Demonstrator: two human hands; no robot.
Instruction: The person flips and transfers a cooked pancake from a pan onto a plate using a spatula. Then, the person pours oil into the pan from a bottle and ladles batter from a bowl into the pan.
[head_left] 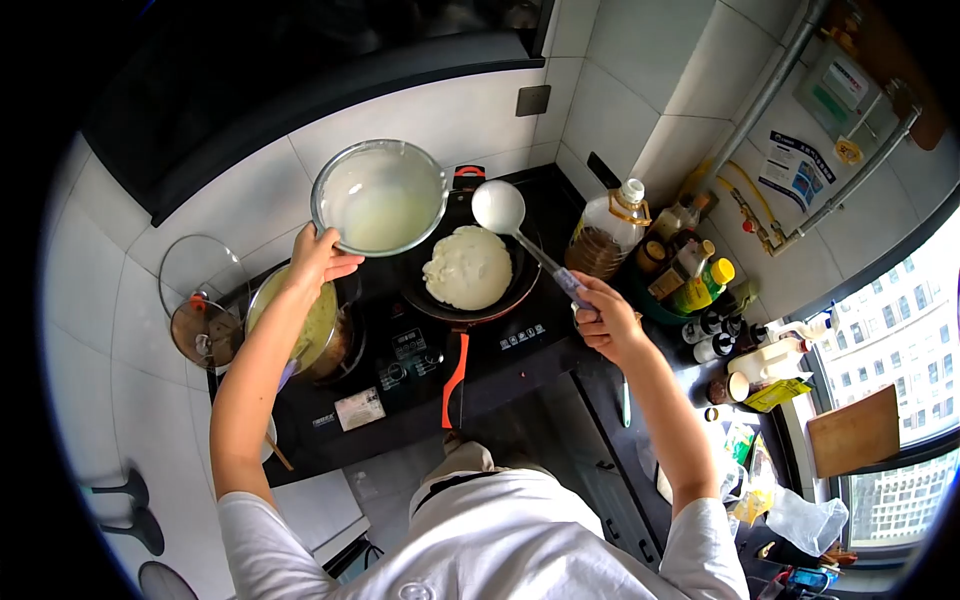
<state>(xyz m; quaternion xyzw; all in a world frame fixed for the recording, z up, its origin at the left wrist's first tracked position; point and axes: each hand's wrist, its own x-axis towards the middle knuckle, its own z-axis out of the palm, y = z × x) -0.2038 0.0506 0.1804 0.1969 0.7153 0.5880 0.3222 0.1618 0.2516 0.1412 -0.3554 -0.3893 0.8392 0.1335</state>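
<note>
My left hand (318,262) grips the rim of a glass bowl (380,205), which is tilted and has pale batter residue inside. In my right hand (607,318) is the handle of a ladle (498,207), its round bowl coated white and held above the far right side of the frying pan. A pale, uneven round of batter (468,268) lies in the black frying pan (520,285) on the stove. The pan's orange and black handle (455,380) points toward me. The glass bowl is up and to the left of the pan.
Left of the pan stands a pot (290,330) with yellowish contents, and a glass lid (203,330) is beside it. A large oil bottle (605,235) and several seasoning bottles (700,285) crowd the right corner. Plastic bags (805,520) lie on the right counter.
</note>
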